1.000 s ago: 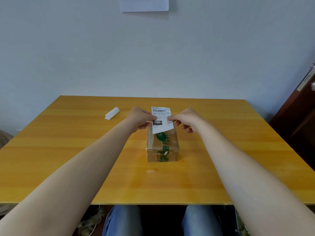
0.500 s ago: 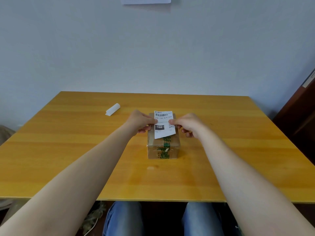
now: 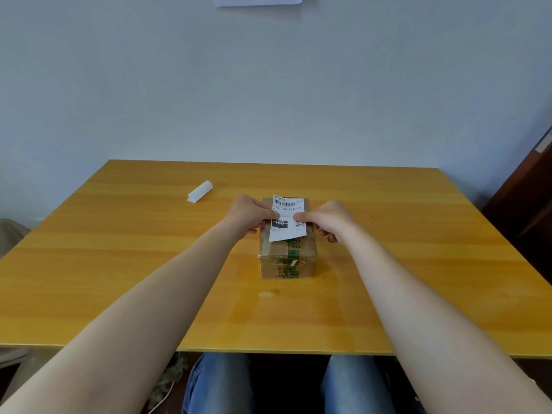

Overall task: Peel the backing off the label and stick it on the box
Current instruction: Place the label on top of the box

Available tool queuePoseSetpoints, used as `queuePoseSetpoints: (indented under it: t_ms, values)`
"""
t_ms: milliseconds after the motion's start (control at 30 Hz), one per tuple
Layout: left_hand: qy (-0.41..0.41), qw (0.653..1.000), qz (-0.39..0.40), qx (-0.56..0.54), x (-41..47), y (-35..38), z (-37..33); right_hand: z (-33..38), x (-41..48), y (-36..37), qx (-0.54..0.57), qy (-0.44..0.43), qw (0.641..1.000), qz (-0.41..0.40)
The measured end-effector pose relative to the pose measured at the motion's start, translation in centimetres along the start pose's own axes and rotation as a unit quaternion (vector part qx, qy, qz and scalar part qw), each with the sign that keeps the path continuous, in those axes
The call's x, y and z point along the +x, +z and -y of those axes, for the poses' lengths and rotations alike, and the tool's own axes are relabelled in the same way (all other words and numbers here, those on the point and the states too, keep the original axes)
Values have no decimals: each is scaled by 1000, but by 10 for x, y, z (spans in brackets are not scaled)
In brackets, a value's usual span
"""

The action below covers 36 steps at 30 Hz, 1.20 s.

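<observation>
Label point(image 3: 287, 218) now lower, over box point(image 3: 288, 252).

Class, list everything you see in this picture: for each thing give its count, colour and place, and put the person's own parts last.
Wooden table: one, yellow-orange, against the wall.
Cardboard box with green-printed tape: one, brown, table centre.
Printed barcode label: one, white, over the box top, pinched at both sides.
Curled backing strip: one, white, far left of table.
Paper sheet: one, white, on the wall, top edge.
Wooden furniture: one, dark brown, right edge.
Legs in jeans: two, blue, under the table.
Left hand: one, at label's left edge.
Right hand: one, at label's right edge.
</observation>
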<state>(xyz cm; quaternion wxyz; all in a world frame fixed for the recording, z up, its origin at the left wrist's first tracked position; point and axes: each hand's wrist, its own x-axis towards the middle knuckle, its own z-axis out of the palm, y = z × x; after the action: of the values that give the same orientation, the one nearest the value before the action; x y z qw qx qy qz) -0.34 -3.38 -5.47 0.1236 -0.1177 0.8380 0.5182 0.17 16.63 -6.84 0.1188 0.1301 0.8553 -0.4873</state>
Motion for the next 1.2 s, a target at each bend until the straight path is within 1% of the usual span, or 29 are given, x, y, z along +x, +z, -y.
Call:
queuePoseSetpoints:
  t_ms: [200, 667, 967, 1200]
  values:
    - [-1, 1000, 2, 5, -2, 2, 0, 1, -2, -1, -1, -2, 1000, -4]
    - [-6, 1000, -6, -21, -3, 4, 3, 3, -1, -1, -22, -5, 1000, -3]
    - [7, 1000, -16, -21, -1, 6, 6, 4, 2, 1, -88, -48, 995, -9]
    - [20, 999, -27, -6, -1, 6, 8, 4, 3, 2, -99, -51, 994, -15]
